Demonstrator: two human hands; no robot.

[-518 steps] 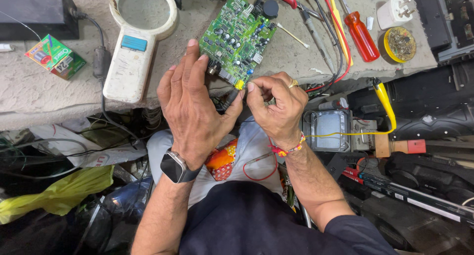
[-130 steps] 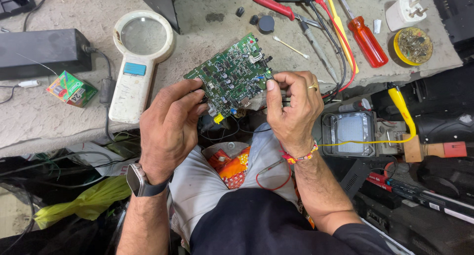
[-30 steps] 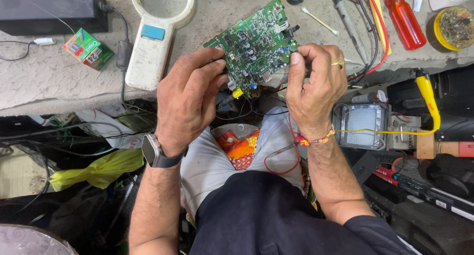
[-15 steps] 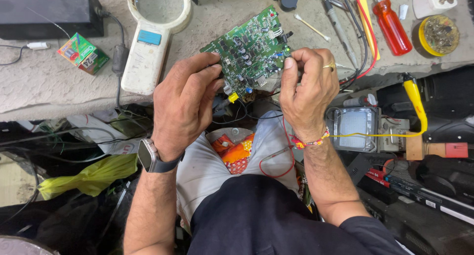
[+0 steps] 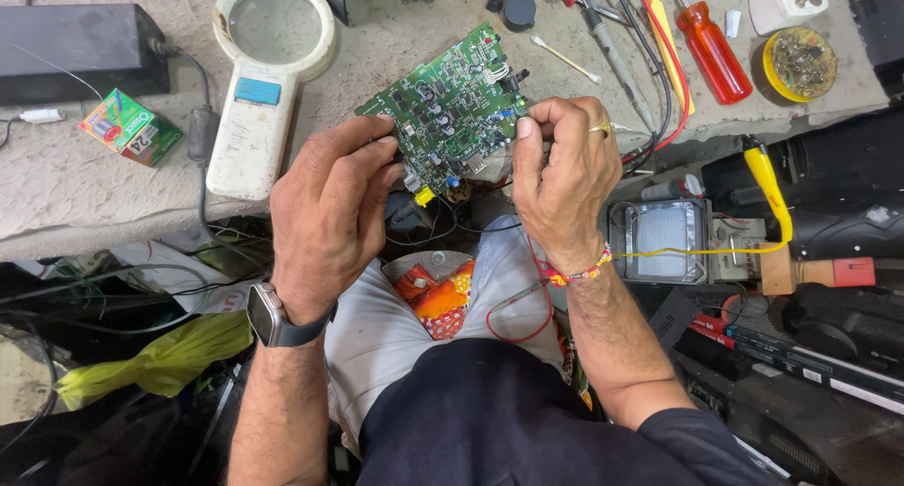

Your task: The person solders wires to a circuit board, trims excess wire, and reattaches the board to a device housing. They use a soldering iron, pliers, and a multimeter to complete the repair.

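Observation:
A green circuit board with many small parts is held tilted over the front edge of the grey workbench. My left hand, with a dark watch on its wrist, grips the board's lower left edge. My right hand, with a ring and a beaded bracelet, pinches the board's right edge. A yellow connector and dark wires hang under the board, between the two hands.
On the bench lie a white handheld magnifier, a black box, a small green carton, a red-handled screwdriver, a cotton swab and a yellow tin. A meter and yellow probe sit right.
Both hands have kept hold of the board. The view shifted slightly, so the hands and board sit a little further right and lower in the frame.

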